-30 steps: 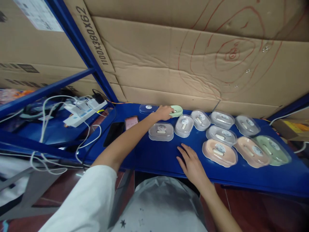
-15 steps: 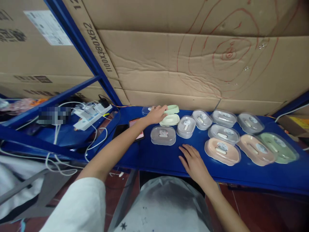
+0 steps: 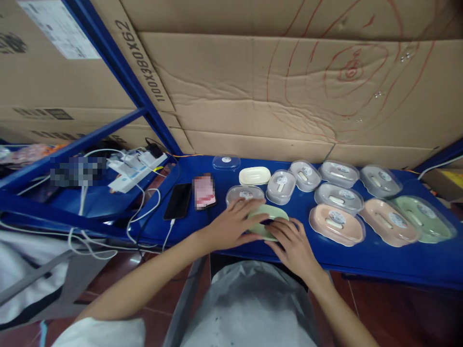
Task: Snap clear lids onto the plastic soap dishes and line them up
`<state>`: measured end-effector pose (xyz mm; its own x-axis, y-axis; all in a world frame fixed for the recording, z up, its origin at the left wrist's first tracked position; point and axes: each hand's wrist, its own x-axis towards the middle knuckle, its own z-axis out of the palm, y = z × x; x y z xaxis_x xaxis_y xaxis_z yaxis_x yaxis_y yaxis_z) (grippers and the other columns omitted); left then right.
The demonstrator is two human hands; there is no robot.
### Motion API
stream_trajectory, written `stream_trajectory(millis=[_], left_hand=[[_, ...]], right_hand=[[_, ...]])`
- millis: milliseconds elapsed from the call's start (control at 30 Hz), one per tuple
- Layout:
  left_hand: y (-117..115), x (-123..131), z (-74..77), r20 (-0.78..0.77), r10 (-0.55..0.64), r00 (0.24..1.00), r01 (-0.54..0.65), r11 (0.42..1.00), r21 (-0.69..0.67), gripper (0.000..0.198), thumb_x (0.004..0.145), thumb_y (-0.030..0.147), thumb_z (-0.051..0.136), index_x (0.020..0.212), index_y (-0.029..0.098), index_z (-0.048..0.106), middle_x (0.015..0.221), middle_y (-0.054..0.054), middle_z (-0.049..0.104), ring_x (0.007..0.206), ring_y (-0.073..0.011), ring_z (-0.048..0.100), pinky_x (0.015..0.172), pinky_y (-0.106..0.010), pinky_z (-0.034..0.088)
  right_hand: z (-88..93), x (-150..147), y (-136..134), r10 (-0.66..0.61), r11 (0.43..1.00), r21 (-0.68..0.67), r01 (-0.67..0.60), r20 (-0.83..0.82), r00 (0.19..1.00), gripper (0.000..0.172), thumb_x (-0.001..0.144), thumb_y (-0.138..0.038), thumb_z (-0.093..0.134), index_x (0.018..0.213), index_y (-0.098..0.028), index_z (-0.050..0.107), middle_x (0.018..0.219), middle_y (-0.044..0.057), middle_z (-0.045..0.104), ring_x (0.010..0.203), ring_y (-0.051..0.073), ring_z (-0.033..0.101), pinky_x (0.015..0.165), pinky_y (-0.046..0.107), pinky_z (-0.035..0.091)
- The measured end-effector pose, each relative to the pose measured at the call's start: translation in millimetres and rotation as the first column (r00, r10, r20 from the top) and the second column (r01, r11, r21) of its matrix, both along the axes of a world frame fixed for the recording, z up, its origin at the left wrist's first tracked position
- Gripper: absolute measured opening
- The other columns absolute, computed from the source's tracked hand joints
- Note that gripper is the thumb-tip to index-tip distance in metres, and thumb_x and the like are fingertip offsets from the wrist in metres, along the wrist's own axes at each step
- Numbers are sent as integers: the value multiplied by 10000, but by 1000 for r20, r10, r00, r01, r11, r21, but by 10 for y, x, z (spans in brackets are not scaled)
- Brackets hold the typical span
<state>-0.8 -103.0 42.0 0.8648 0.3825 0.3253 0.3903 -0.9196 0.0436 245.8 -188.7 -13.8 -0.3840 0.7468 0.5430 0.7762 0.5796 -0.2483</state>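
Observation:
Between my two hands is a pale green soap dish (image 3: 269, 234), held just in front of the row of boxes. My left hand (image 3: 237, 222) has its fingers over the dish's left side. At its right side, my right hand (image 3: 291, 239) curls its fingers around the rim. A grey soap box with a clear lid (image 3: 240, 192) lies right behind my left hand, partly covered by it. Behind that sits a cream inner dish (image 3: 254, 176), and a loose clear lid (image 3: 226, 163) with a round label is at the back left.
Several lidded grey boxes (image 3: 339, 174) stand to the right, with peach boxes (image 3: 337, 224) and a green box (image 3: 423, 219) nearer. Two phones, one dark (image 3: 178, 201) and one lit (image 3: 205, 192), lie at left near a power strip (image 3: 137, 173). Cardboard (image 3: 235, 91) walls the back.
My left hand has brought the green dish from the back of the table toward me. My right hand has moved slightly left and now grips it too.

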Motion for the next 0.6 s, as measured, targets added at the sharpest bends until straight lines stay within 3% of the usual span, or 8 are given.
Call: stream_trajectory(millis=[67,133,233,300,433,600], left_hand=[[188,-71,-57,24,56,998,-55,998,-28,662,1056,586,556,1582,195,462,1661,-207,438,1538,-374,410,1242,-579,339],[346,-154,-141,-1,90,996,-90,995,-46,653,1082,571,503,1598,176,437,1620,-206,492,1516,-358,444,1242,-570,342],[489,-246,-218,-20,193,981,-193,981,-20,546,1106,539,449,1467,145,566,1525,-203,580,1428,-365,526,1204,-581,363],[564,-234,-171,-16,282,959,-282,959,-7,480,1112,510,440,1345,142,639,1445,-189,637,1334,-354,590,1162,-562,390],[806,62,76,-143,463,875,-465,885,22,333,1090,391,497,1241,155,677,1301,-143,713,1229,-303,648,1118,-486,406],[1268,682,196,-270,497,825,-518,856,-5,235,932,187,670,1154,136,732,1219,-170,747,1123,-322,704,979,-441,479]], right_hand=[[9,-7,-6,-59,998,29,60,-34,998,272,1041,-299,646,1300,-220,661,1231,89,762,1232,260,665,1096,474,395],[13,-14,-23,-136,988,55,141,-81,987,226,1008,-285,661,1221,-211,679,1173,84,766,1171,264,677,1070,478,389],[11,-32,-37,-202,977,49,208,-106,974,153,958,-285,664,1089,-211,688,1071,69,765,1078,263,683,1060,488,379],[4,-48,-25,-210,977,21,212,-73,975,140,952,-294,658,1064,-217,690,1045,64,762,1065,262,682,1079,495,370],[-23,-67,15,-212,977,-17,212,5,977,216,978,-332,656,1156,-216,697,1174,93,746,1188,283,658,1179,539,311],[-46,-45,14,-211,977,-32,212,38,977,266,1027,-362,622,1248,-223,678,1344,125,696,1301,294,612,1198,549,304]])
